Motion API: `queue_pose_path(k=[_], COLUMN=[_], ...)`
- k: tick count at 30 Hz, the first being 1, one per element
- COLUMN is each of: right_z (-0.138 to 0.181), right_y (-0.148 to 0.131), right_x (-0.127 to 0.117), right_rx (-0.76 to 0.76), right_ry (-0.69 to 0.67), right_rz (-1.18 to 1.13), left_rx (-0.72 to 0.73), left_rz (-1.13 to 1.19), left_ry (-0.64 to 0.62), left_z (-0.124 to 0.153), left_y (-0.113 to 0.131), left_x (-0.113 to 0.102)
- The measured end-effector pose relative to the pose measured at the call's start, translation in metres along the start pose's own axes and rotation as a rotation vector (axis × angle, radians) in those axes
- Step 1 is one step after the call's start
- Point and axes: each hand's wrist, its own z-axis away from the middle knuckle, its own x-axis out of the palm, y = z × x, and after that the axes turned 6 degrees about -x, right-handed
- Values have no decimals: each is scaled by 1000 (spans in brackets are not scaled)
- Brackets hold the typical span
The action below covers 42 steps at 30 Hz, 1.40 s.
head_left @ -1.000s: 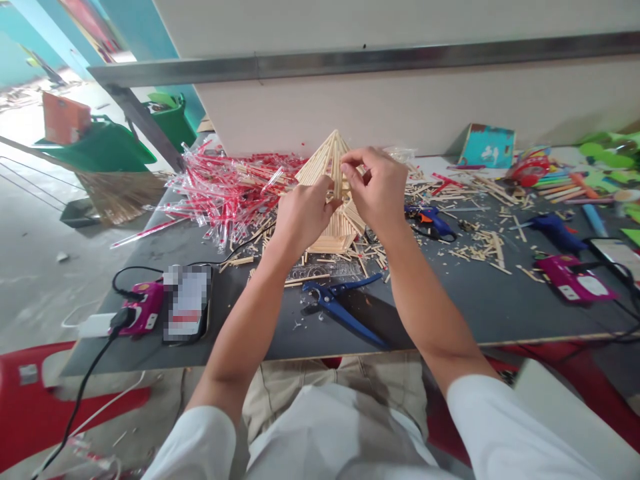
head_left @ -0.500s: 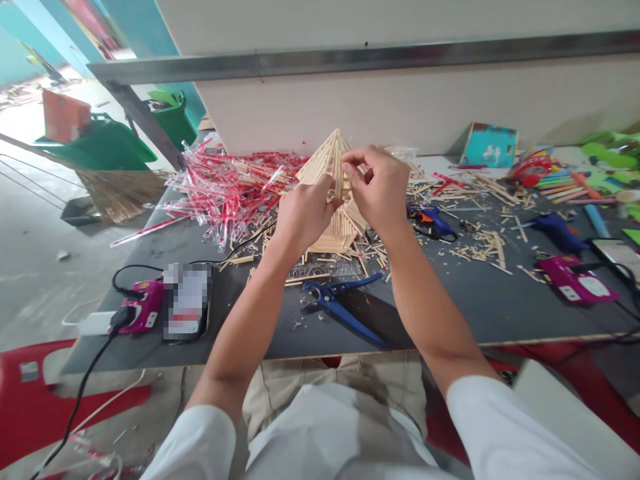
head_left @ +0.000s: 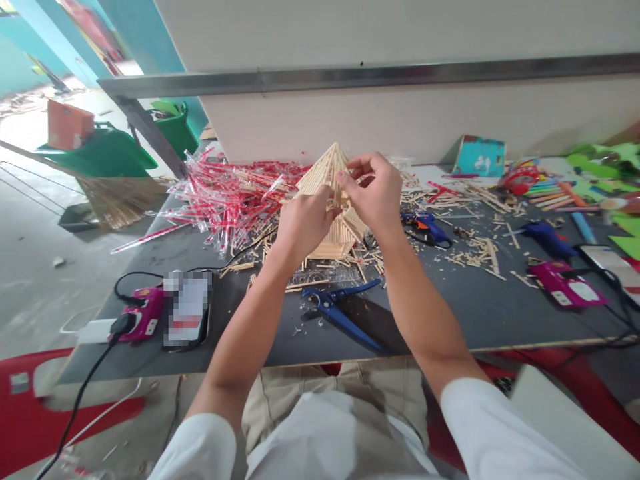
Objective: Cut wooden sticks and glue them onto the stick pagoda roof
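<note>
A pyramid-shaped model of thin wooden sticks stands over the dark grey table, with both my hands on it. My left hand is closed round its lower left side. My right hand pinches a single stick against the model near its peak, thumb and forefinger together. Loose cut sticks lie scattered round the model's base.
Blue cutters lie just in front of the model. A heap of red-and-clear wrappers is at the left back. Two magenta glue guns, two blue glue guns, a phone and cables lie on the table.
My right hand's pinch has slid slightly down the stick near the peak. The view has tipped a little; the model and left hand stay together as before.
</note>
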Motion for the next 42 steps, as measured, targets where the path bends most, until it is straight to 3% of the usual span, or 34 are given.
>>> queue_pose_path(k=[5, 9, 13, 18, 33, 42], right_z=[-10, -22, -36, -47, -22, -18], right_y=[4, 12, 18, 11, 14, 17], right_x=[6, 5, 7, 10, -11, -26], right_rx=[7, -19, -76, -113, 1, -4], right_ry=[45, -24, -11, -38, -153, -272], right_rz=[19, 6, 49, 96, -163, -171], left_rx=[0, -8, -23, -19, -5, -28], left_rz=[3, -1, 15, 8, 55, 82], left_ry=[-8, -9, -24, -21, -22, -26], left_z=[0, -1, -2, -1, -2, -1], left_y=[-1, -2, -1, 0, -4, -1], left_x=[-2, -2, -2, -3, -1, -1])
